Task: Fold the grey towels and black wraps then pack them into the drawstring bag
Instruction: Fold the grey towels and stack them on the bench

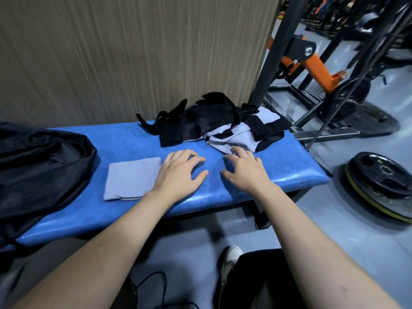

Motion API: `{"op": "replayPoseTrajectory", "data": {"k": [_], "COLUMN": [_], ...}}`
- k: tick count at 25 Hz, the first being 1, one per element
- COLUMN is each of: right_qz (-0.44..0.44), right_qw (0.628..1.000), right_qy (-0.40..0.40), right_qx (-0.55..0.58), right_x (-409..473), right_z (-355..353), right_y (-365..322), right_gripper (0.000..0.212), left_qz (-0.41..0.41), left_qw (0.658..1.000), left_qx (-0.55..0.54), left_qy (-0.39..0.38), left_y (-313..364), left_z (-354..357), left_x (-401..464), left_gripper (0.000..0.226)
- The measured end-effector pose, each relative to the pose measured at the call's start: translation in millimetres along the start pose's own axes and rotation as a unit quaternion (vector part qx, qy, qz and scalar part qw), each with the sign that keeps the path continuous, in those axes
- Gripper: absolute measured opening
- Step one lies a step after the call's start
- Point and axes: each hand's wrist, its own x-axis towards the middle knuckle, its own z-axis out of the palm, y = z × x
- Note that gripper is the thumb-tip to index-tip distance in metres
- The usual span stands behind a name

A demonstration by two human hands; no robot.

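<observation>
Drawstring bag (40, 166): black, slumped at the left end of the blue bench (278, 175).
Folded grey towel (132, 178): flat on the bench, just right of the bag.
Left hand (180, 172): palm down beside the folded towel, fingers loose and spread, holding nothing.
Right hand (244, 168): fingers loosely spread, tips at the pile's near edge.
Pile (223, 123): unfolded grey towels tangled with black wraps.
Weight plates (381, 184): stacked on the floor, right.
Rack frame (278, 47): behind the pile.

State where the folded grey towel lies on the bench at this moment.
In the head view, the folded grey towel lies flat on the blue bench, left of centre, between the black drawstring bag and the left hand.
</observation>
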Motion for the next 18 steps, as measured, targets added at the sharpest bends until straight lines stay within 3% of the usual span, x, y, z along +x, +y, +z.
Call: {"op": "replayPoseTrajectory", "data": {"k": [3, 7, 12, 15, 18], "right_qz": [0.004, -0.013, -0.087, -0.132, -0.147], "right_qw": [0.999, 1.000, 0.995, 0.985, 0.966], "right_qy": [-0.029, -0.021, 0.041, 0.046, 0.035], "right_qx": [-0.016, -0.004, 0.019, 0.100, 0.209], "right_x": [0, -1, -12, -20, -25], "right_z": [1, -2, -3, 0, -1], "right_y": [0, -1, -11, -16, -18], "right_gripper": [0.058, 0.056, 0.043, 0.035, 0.030], "left_qz": [0.002, -0.016, -0.035, -0.046, -0.062], "left_qw": [1.000, 0.999, 0.998, 0.997, 0.994], "left_qx": [-0.007, -0.022, -0.026, -0.031, -0.059], "left_qy": [-0.005, -0.017, -0.046, -0.061, -0.063], "left_y": [4, 11, 23, 27, 31], "left_z": [4, 5, 4, 5, 9], "left_x": [3, 3, 3, 5, 8], "left_gripper": [0.043, 0.042, 0.064, 0.067, 0.055]}}
